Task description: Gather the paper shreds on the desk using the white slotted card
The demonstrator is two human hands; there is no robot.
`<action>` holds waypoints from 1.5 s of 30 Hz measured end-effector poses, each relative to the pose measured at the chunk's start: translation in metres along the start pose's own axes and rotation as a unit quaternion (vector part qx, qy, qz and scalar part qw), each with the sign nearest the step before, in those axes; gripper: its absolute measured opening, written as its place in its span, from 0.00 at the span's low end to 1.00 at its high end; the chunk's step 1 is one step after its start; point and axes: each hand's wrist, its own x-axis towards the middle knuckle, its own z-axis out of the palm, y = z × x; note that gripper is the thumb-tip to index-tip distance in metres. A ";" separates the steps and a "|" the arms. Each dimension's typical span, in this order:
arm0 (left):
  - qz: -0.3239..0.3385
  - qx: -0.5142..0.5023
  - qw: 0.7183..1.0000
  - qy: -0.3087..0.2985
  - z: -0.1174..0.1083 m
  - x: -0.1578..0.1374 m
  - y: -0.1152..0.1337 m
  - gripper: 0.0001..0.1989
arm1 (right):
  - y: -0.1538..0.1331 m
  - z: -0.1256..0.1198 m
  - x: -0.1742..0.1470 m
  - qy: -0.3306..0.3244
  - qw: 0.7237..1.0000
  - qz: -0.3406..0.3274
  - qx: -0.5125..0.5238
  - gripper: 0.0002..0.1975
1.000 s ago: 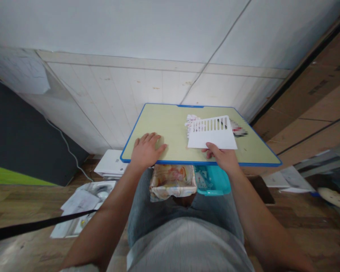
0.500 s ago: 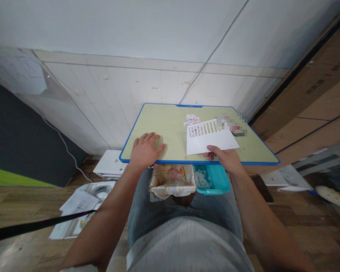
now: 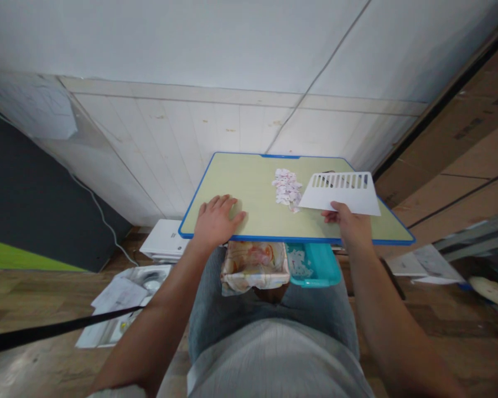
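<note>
My right hand (image 3: 344,218) grips the lower edge of a white slotted sheet (image 3: 340,200), thumb on top and fingers underneath. The sheet has a row of narrow openings along its far edge and is held over the right side of the table. A pile of small whitish paper-like scraps (image 3: 288,189) with reddish and dark marks lies just left of the sheet. My left hand (image 3: 216,221) rests palm down, fingers spread, on the left front of the pale green tabletop (image 3: 253,215). Dark things show partly through the slots; their kind is hidden.
Below the table's blue front edge stand a cloth-lined basket (image 3: 255,277) and a turquoise plastic bin (image 3: 326,265) holding white bits. A white box (image 3: 164,239) is on the floor at left. Cardboard (image 3: 460,166) stands at right, a white panelled wall (image 3: 182,127) behind.
My right hand has moved right with the slotted sheet, off the pile of scraps, which now shows fully. My left hand stays in place; the whole view has shifted slightly.
</note>
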 end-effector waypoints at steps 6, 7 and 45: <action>0.000 0.003 1.000 0.004 0.001 0.000 -0.001 0.27 | 0.002 -0.009 0.004 -0.016 0.997 0.006 -0.070 0.16; 0.002 0.004 1.000 0.004 0.001 0.000 -0.001 0.28 | 0.002 -0.010 0.002 -0.016 0.997 0.007 -0.073 0.15; 0.008 0.013 1.000 0.012 0.004 0.000 -0.004 0.27 | 0.007 -0.010 0.000 0.069 0.993 -0.004 -0.091 0.09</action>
